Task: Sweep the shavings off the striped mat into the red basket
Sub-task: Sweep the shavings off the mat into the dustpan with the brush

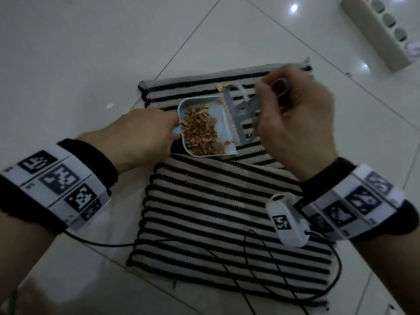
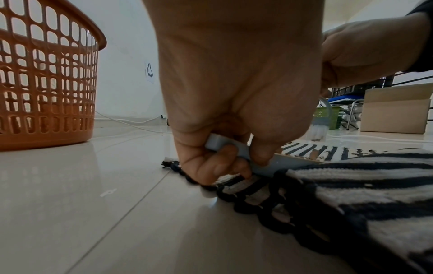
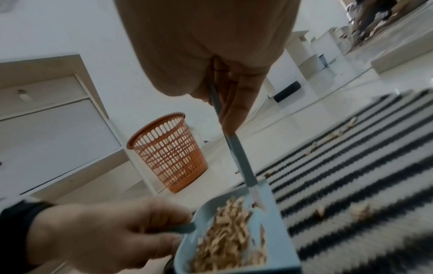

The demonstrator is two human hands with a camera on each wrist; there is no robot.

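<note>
A light blue dustpan lies on the black-and-white striped mat, heaped with tan shavings. My left hand grips its short handle at the mat's left edge. My right hand holds a small grey brush at the pan's open lip, its bristles blurred. A few loose shavings lie on the mat beyond the pan, and more shavings show in the right wrist view. The red basket stands on the floor left of the mat, out of the head view.
White tile floor surrounds the mat. A power strip lies at the far right. Black cables cross the mat's near end. A white cabinet stands behind the basket, a cardboard box farther off.
</note>
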